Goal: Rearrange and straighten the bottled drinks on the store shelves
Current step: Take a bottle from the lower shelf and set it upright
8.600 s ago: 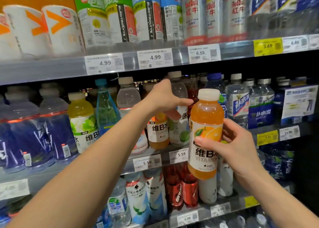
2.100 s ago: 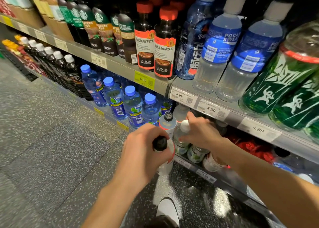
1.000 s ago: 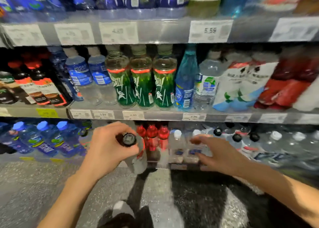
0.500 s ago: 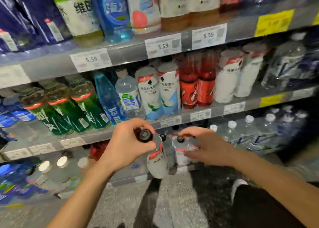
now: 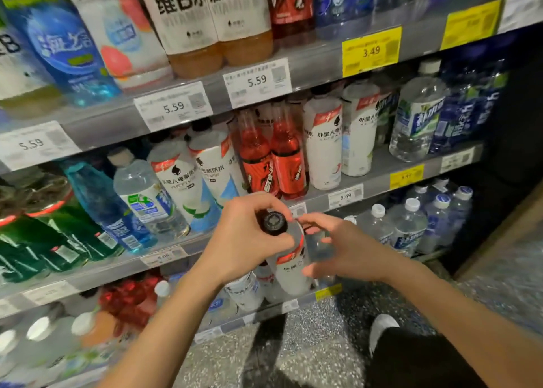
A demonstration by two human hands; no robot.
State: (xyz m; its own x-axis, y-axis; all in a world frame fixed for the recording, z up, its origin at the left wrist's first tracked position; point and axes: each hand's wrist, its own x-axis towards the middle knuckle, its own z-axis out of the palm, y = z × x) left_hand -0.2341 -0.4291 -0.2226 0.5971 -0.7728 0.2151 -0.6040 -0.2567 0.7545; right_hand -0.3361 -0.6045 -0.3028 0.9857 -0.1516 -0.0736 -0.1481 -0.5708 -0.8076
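My left hand (image 5: 244, 240) grips the neck of a white-labelled bottle (image 5: 289, 273) with a black cap, tilted in front of the bottom shelf (image 5: 264, 308). My right hand (image 5: 340, 249) sits right beside it. Its fingers and thumb curl round the clear shoulder of a second black-capped bottle (image 5: 318, 246), which is mostly hidden by the hand and blurred. Matching white bottles (image 5: 244, 290) stand on the bottom shelf below my hands. On the shelf above are more white bottles (image 5: 323, 146) and two red bottles (image 5: 273, 158).
Clear water bottles (image 5: 408, 226) fill the bottom shelf to the right, green bottles (image 5: 44, 240) the middle shelf to the left. Price tags line the shelf edges (image 5: 346, 196). My shoe (image 5: 382, 329) stands on the speckled floor by a wooden panel (image 5: 514, 226).
The view has swung right and closer to the shelves. My left hand has lifted the white bottle higher. My right hand has moved in against it, off the row of caps.
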